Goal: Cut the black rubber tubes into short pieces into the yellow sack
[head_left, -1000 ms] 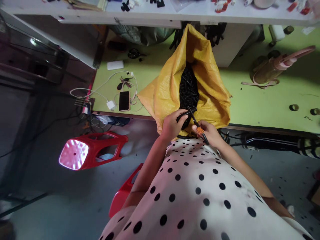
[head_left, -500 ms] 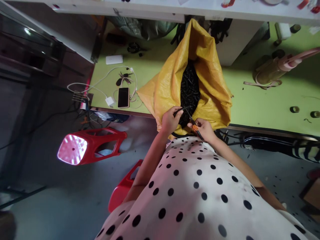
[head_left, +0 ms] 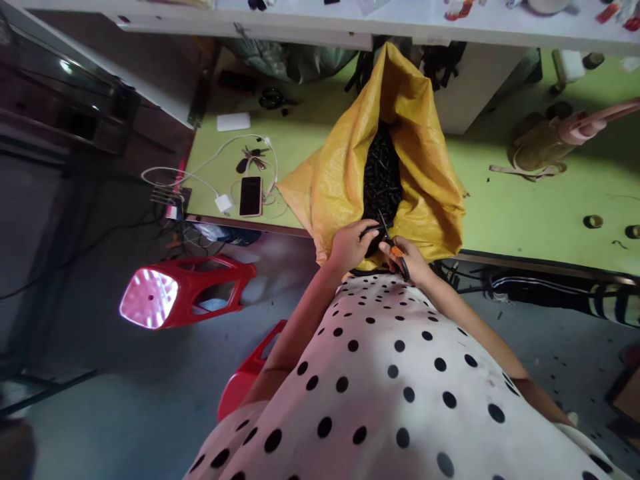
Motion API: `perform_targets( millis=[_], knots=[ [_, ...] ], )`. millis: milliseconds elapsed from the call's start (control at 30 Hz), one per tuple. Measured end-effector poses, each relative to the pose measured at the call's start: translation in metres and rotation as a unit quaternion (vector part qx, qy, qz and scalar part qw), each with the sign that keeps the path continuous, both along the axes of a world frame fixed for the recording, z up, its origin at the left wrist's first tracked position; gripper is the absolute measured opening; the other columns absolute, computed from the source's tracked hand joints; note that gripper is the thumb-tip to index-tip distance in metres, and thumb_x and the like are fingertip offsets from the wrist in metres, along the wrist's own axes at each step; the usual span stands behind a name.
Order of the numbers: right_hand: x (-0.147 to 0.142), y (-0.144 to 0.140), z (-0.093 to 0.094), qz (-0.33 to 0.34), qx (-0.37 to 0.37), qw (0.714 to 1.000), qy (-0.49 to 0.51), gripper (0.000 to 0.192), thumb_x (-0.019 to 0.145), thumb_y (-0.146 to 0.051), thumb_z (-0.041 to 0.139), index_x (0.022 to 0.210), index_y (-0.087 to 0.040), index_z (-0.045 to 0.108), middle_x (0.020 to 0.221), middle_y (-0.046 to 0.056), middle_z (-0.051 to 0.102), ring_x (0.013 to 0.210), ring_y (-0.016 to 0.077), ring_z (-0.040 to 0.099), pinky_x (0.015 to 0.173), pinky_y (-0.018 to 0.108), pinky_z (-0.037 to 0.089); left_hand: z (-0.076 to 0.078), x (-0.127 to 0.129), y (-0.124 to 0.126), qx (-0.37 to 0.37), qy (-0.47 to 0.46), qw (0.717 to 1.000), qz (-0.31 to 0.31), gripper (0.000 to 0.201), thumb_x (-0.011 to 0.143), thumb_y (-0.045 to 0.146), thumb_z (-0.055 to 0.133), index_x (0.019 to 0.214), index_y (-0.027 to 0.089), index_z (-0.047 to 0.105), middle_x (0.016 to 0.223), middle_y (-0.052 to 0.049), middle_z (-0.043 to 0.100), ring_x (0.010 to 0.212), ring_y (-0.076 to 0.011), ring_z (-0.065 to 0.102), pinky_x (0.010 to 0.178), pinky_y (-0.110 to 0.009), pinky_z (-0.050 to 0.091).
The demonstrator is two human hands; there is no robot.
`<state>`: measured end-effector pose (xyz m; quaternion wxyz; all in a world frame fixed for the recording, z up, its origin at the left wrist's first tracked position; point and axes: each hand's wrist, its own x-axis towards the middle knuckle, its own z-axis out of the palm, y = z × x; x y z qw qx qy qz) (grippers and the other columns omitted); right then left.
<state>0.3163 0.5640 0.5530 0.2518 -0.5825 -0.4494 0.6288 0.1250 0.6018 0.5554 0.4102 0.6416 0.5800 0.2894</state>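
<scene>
My left hand (head_left: 350, 245) is closed on a thin black strip (head_left: 371, 229), whose free end reaches toward the scissors. What kind of strip it is, I cannot make out. In my right hand (head_left: 411, 259) is a pair of scissors (head_left: 399, 253) with orange and black handles, the blades pointing up and slightly left beside the strip's end. Both hands work over the near side of an open yellow woven sack (head_left: 335, 183). Many short black pieces (head_left: 381, 167) fill its mouth.
Left on the green table (head_left: 310, 120) are a phone (head_left: 251, 196), keys (head_left: 253, 159), a charger with a white cable (head_left: 223, 203) and black scissors (head_left: 273, 98). A bottle (head_left: 543, 143) stands right. A white shelf (head_left: 300, 27) crosses above; red stools (head_left: 190, 290) stand lower left.
My left hand has moved slightly right and down with the black strip, closer to the scissors. The scissors have turned to point more upright, and their handles look wider apart.
</scene>
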Motion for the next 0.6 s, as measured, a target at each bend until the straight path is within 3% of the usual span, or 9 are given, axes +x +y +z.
perform_targets(
  millis=[133,233,300,400,500,600],
  knots=[
    [0.001,0.007,-0.003,-0.047,0.093,0.993,-0.053,0.075,0.068,-0.087,0.082,0.063,-0.025,0.040,0.052,-0.006,0.040,0.051,0.0105,0.036,0.049,0.028,0.026,-0.001,0.005,0.000,-0.017,-0.030,0.999,0.040,0.016,0.096,0.020,0.070,0.108,0.023,0.081,0.116,-0.005,0.085,0.111,-0.0227,0.078,0.105,-0.035,0.059],
    [-0.004,0.008,-0.005,-0.086,0.090,0.992,0.001,0.071,0.067,-0.080,0.087,0.066,-0.026,0.042,0.053,-0.007,0.040,0.050,0.0102,0.037,0.048,0.027,0.029,0.000,0.009,0.003,-0.024,-0.122,0.984,0.124,0.013,0.095,0.019,0.071,0.106,0.021,0.077,0.106,-0.005,0.082,0.098,-0.0184,0.076,0.095,-0.030,0.060],
    [-0.010,0.007,-0.005,-0.089,0.068,0.992,0.063,0.065,0.067,-0.073,0.091,0.074,-0.025,0.048,0.060,-0.005,0.053,0.054,0.0119,0.047,0.051,0.027,0.040,0.004,0.015,0.006,-0.039,-0.226,0.957,0.180,0.014,0.097,0.022,0.069,0.110,0.021,0.073,0.093,-0.002,0.077,0.078,-0.0127,0.070,0.076,-0.024,0.058],
    [-0.019,0.004,-0.007,-0.067,0.048,0.989,0.124,0.062,0.060,-0.060,0.099,0.087,-0.024,0.058,0.085,0.002,0.074,0.070,0.0154,0.064,0.066,0.029,0.054,0.016,0.024,0.011,-0.062,-0.382,0.891,0.239,0.016,0.099,0.029,0.069,0.112,0.023,0.065,0.082,0.004,0.063,0.056,-0.0070,0.052,0.050,-0.018,0.042],
    [-0.022,0.001,-0.015,-0.058,0.027,0.987,0.146,0.064,0.056,-0.057,0.102,0.086,-0.024,0.057,0.086,0.002,0.076,0.074,0.0167,0.066,0.071,0.031,0.056,0.028,0.031,0.017,-0.059,-0.447,0.844,0.291,0.020,0.096,0.033,0.075,0.105,0.022,0.061,0.081,0.005,0.057,0.054,-0.0050,0.047,0.047,-0.017,0.038],
    [-0.019,0.001,-0.027,-0.050,0.044,0.989,0.132,0.064,0.056,-0.062,0.100,0.084,-0.024,0.056,0.082,0.002,0.075,0.072,0.0172,0.065,0.069,0.031,0.056,0.035,0.034,0.025,-0.044,-0.455,0.822,0.340,0.024,0.096,0.035,0.077,0.103,0.023,0.058,0.079,0.006,0.055,0.055,-0.0049,0.048,0.050,-0.016,0.040]
  ],
)
